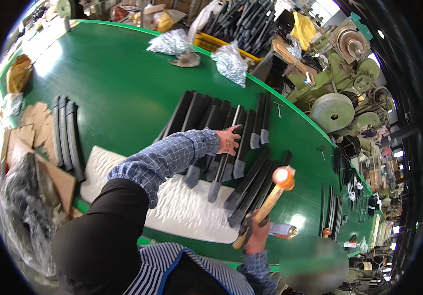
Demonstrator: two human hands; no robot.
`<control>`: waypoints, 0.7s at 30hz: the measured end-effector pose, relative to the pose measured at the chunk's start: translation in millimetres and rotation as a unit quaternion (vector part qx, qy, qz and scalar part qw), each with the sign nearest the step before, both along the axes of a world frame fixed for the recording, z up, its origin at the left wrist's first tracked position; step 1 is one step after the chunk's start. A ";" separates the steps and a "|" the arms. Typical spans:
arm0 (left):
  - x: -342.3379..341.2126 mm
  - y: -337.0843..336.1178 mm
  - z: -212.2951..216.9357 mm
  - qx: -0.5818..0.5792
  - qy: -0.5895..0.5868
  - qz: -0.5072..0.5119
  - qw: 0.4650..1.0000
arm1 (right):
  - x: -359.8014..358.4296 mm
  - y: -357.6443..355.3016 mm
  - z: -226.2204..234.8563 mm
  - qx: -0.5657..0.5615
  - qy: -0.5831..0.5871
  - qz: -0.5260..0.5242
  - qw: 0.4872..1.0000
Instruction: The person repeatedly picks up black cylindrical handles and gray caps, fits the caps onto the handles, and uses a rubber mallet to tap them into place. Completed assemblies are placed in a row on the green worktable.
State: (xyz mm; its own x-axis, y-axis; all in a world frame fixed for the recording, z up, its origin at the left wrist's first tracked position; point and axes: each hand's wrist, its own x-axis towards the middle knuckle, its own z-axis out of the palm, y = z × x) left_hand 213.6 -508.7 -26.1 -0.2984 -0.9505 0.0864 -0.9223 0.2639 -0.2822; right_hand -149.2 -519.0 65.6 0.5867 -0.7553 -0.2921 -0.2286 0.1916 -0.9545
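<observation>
Left hand (229, 139) flat, grip open, on black strips (221, 137); right hand (256, 231) grip closed around mallet (270, 196).

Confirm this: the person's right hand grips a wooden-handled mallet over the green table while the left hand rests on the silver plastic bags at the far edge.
Not quite. In the head view the left hand rests on the row of black bars, not the silver plastic bags. The right hand does grip the wooden-handled mallet over the green table.

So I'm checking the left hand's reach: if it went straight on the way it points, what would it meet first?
Probably the two dark strips just beyond the left hand, though depth is unclear.
</observation>
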 end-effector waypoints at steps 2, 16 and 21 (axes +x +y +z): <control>20.5 -43.3 -35.2 -0.004 0.048 -0.031 0.998 | -2.9 -20.3 -25.4 0.006 0.006 0.001 1.000; 100.9 441.0 -87.6 -0.127 0.024 0.914 0.385 | 14.8 -42.6 -87.8 -0.089 0.162 0.120 0.975; 64.5 488.7 -104.9 -0.151 0.115 0.954 0.234 | 12.7 -21.1 -71.6 -0.143 0.175 0.142 0.964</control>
